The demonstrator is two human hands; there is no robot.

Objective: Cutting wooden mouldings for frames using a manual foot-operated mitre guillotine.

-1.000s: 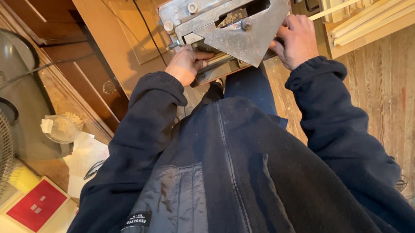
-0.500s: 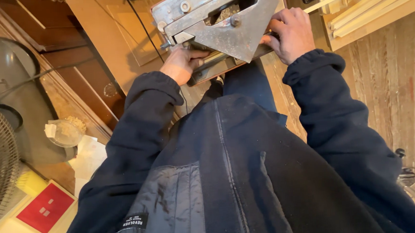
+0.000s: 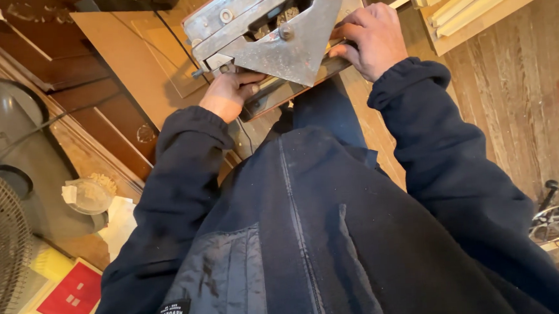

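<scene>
A grey metal power tool (image 3: 268, 32) with a flat triangular plate and a slotted housing is held in front of my body, above my dark jeans. My left hand (image 3: 226, 93) grips its lower left edge from underneath. My right hand (image 3: 371, 37) clasps its right side, fingers curled over the edge. A black cord (image 3: 174, 39) runs from the tool's left side up across a brown board. Both arms are in dark blue sleeves.
Brown wooden boards (image 3: 118, 63) lie to the left on the plank floor (image 3: 522, 96). Pale wood strips (image 3: 474, 7) are at the upper right. A fan grille (image 3: 1, 251), a clear cup (image 3: 89, 193) and a red card (image 3: 72, 295) sit at left. A small wheeled metal item (image 3: 552, 214) is at right.
The view has tilted so the tool sits higher in frame; both hands keep their grip on it, the left hand shifting slightly under the lower edge.
</scene>
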